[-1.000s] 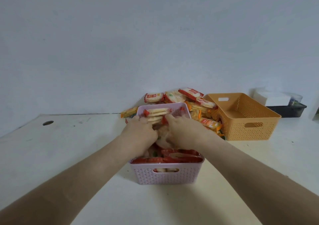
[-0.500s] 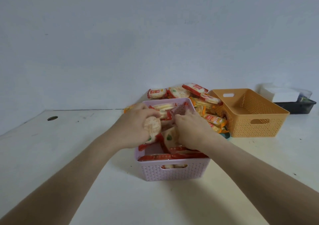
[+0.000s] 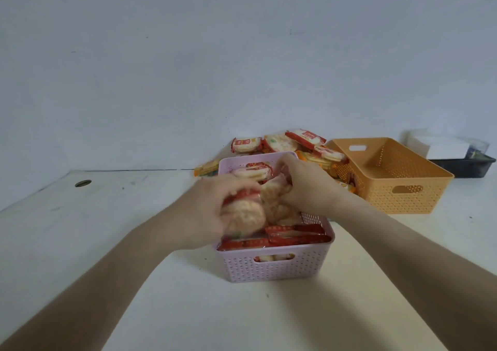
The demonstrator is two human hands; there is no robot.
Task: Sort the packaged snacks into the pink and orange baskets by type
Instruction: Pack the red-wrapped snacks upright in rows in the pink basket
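Both hands are down in the pink basket (image 3: 274, 267), which sits in the middle of the white table (image 3: 107, 243) and is already packed to the rim with red-edged rice cracker packets (image 3: 293, 236). The left hand (image 3: 212, 213) is curled around a round cracker packet (image 3: 243, 212), blurred but clearly gripped, just above the near left corner of the basket. The right hand (image 3: 304, 186) is bent over a crumpled packet in the middle; whether its fingers pinch it or only press on it I cannot tell. The trouble I would expect is overflow: the packets are slippery and stacked high, so pushing one more in could squeeze a neighbour over the edge, or crack the crackers. The loose pile of snacks (image 3: 282, 145) behind could also slide if the basket gets nudged back. The orange basket (image 3: 403, 197) to the right looks empty, so the other type is likely unsorted as yet.
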